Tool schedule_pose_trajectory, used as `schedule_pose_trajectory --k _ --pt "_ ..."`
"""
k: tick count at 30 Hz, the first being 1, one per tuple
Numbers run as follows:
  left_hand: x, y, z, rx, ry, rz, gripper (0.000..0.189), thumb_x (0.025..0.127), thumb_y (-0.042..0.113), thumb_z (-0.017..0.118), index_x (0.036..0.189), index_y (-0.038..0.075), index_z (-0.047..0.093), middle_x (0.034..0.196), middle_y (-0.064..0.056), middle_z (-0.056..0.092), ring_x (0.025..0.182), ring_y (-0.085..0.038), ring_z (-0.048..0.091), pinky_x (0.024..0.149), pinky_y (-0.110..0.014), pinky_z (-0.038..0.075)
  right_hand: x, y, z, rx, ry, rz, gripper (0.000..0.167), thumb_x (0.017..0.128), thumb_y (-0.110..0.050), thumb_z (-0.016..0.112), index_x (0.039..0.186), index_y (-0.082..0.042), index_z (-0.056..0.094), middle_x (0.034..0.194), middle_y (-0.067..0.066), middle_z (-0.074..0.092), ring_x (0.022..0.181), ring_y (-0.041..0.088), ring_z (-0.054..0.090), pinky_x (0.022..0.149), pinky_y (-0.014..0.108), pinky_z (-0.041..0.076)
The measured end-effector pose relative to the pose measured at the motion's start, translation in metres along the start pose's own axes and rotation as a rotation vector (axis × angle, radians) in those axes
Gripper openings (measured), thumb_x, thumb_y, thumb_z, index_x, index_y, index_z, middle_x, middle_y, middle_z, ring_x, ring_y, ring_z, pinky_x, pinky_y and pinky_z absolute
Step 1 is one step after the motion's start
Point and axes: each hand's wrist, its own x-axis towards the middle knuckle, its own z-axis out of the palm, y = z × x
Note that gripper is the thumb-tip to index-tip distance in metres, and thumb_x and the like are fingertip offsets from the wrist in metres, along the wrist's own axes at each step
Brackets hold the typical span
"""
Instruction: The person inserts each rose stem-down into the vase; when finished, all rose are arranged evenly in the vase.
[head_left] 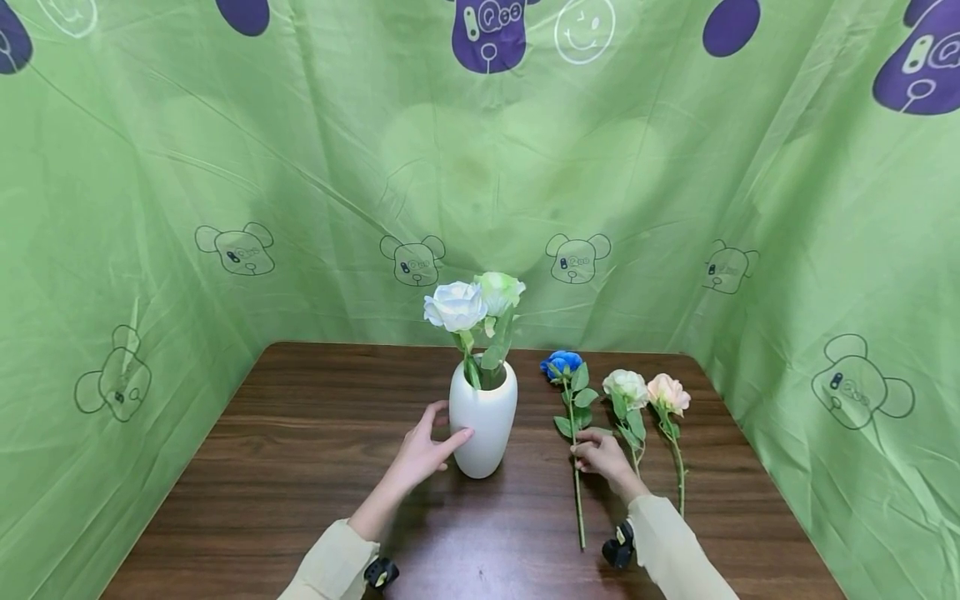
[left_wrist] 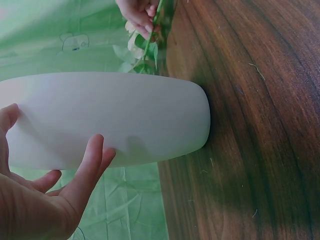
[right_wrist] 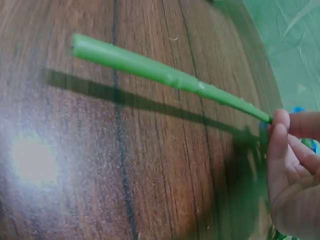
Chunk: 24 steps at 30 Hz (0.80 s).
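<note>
A white vase (head_left: 483,433) stands upright on the table, with a pale blue-white rose (head_left: 455,307) and a greenish-white rose (head_left: 500,292) in it. My left hand (head_left: 423,450) is at the vase's left side, fingers and thumb spread; the thumb overlaps the vase's front. In the left wrist view the hand (left_wrist: 55,195) lies along the vase wall (left_wrist: 125,117). To the right, my right hand (head_left: 603,458) pinches the stem of a blue rose (head_left: 561,365). The right wrist view shows the stem's cut end (right_wrist: 85,47) raised off the wood, beyond the thumb and fingers.
A cream-white rose (head_left: 625,388) and a pale pink rose (head_left: 668,393) lie to the right of the blue one. The dark wooden table (head_left: 300,467) is bordered at the back and sides by a green printed curtain (head_left: 337,167).
</note>
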Motion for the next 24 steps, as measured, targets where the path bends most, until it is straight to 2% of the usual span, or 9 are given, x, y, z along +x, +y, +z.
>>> schedule_pose_trajectory --k 4,7,14,20,24 --pt "0.000 0.000 0.000 0.005 0.000 -0.004 0.063 0.077 0.043 0.065 0.127 0.016 0.037 0.119 -0.019 0.048 0.067 -0.019 0.059 0.051 -0.036 0.051 -0.002 -0.001 0.000 0.011 -0.072 -0.056 0.037 0.079 0.005 0.052 0.113 0.018 0.042 0.078 0.016 0.060 0.053 0.013 0.055 0.048 0.022 0.047" --pt "0.000 0.000 0.000 0.005 0.000 -0.005 0.064 0.077 0.044 0.065 0.127 0.017 0.037 0.119 -0.019 0.048 0.067 -0.020 0.059 0.050 -0.035 0.051 -0.003 -0.006 0.002 0.032 -0.088 -0.078 0.038 0.081 0.004 0.052 0.115 0.016 0.041 0.082 0.017 0.060 0.053 0.012 0.055 0.049 0.022 0.047" --pt "0.000 0.000 0.000 0.003 0.002 0.004 0.063 0.077 0.043 0.065 0.127 0.016 0.037 0.117 -0.019 0.049 0.068 -0.020 0.060 0.050 -0.037 0.051 -0.004 -0.029 0.008 0.125 -0.050 -0.130 0.040 0.081 0.007 0.056 0.118 0.014 0.042 0.085 0.020 0.058 0.052 0.012 0.053 0.049 0.021 0.045" --pt "0.000 0.000 0.000 -0.005 -0.001 0.002 0.063 0.077 0.042 0.065 0.127 0.015 0.037 0.117 -0.020 0.048 0.077 -0.032 0.060 0.050 -0.037 0.051 -0.008 -0.055 0.013 0.163 -0.045 -0.229 0.039 0.082 0.007 0.055 0.119 0.010 0.044 0.093 0.031 0.054 0.053 0.013 0.055 0.051 0.023 0.047" --pt "0.000 0.001 0.000 -0.012 -0.004 -0.001 0.064 0.078 0.041 0.065 0.128 0.015 0.036 0.118 -0.020 0.047 0.079 -0.033 0.059 0.051 -0.037 0.051 -0.013 -0.076 0.017 0.180 -0.030 -0.280 0.038 0.082 0.005 0.057 0.119 0.007 0.046 0.094 0.032 0.053 0.054 0.013 0.055 0.052 0.025 0.049"
